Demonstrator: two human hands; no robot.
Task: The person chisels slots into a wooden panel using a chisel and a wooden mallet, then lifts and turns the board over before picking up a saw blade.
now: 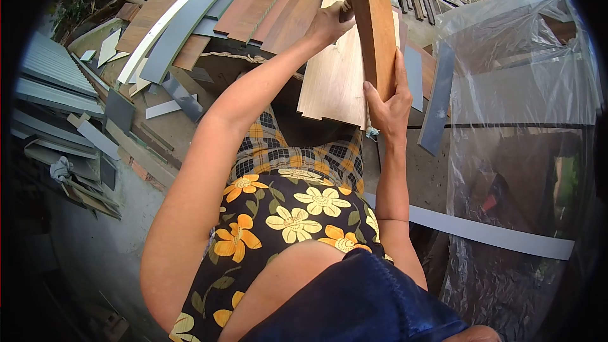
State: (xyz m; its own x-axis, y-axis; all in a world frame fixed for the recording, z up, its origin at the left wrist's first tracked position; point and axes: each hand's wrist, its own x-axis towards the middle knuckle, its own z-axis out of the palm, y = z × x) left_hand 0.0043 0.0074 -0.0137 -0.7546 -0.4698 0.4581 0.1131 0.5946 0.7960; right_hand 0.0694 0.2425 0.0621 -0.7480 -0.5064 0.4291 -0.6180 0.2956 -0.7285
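Observation:
A long brown wooden piece (pixel 375 31) rises away from me, tilted, over a pale wooden board (pixel 332 85). My right hand (pixel 391 104) grips its lower end, thumb on the near face and fingers along the right side. Higher up on the left, my left hand (pixel 330 23) is closed around a dark handle-like part beside the brown piece; what it belongs to is hidden. The pale board lies in front of my knees, with a notched near edge. A bit of light blue string (pixel 372 132) hangs by its near right corner.
Brown boards (pixel 278 16) and long grey strips (pixel 183 38) lie beyond and left. Stacked grey panels (pixel 57 76) stand at the far left. Clear plastic sheeting (pixel 519 171) covers the right side, crossed by a white strip (pixel 494 233). A grey plank (pixel 438 98) leans nearby.

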